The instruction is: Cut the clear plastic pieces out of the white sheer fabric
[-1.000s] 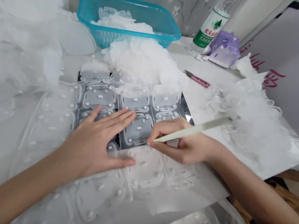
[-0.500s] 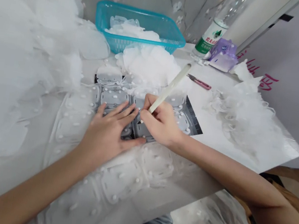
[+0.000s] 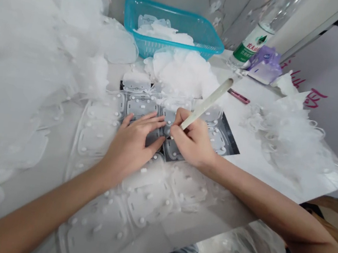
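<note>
Right hand [image 3: 190, 140]: grip narrow on pale stick [image 3: 208, 102]; left hand [image 3: 134, 140]: grip wide, flat on studded translucent pads [image 3: 142, 108].

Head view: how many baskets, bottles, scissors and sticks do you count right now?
Blue plastic basket: 1
Plastic water bottle: 1
Pink-handled scissors: 1
Pale stick, in the right hand: 1
Total: 4
</note>
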The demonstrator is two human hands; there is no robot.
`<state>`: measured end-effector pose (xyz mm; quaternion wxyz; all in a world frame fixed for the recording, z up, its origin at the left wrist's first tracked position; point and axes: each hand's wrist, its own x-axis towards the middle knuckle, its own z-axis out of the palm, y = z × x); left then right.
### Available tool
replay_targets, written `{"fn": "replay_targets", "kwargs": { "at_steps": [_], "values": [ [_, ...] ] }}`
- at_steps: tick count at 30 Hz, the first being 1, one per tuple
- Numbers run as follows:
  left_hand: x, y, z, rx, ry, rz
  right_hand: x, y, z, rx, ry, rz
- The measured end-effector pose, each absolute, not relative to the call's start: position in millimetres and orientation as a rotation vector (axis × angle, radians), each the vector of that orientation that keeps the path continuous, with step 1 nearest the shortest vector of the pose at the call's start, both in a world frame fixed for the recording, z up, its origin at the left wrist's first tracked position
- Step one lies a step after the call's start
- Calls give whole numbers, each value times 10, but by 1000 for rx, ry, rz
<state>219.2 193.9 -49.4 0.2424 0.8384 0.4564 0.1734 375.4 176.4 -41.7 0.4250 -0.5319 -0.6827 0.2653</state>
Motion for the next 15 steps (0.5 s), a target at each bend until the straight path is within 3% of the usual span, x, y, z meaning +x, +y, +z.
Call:
{"fn": "replay_targets", "kwargs": {
  "at_steps": [15],
  "values": [
    [2224,1955,-488,2281,1306,522,3745,1789,-381,-1319,-1844,665]
  ]
}}
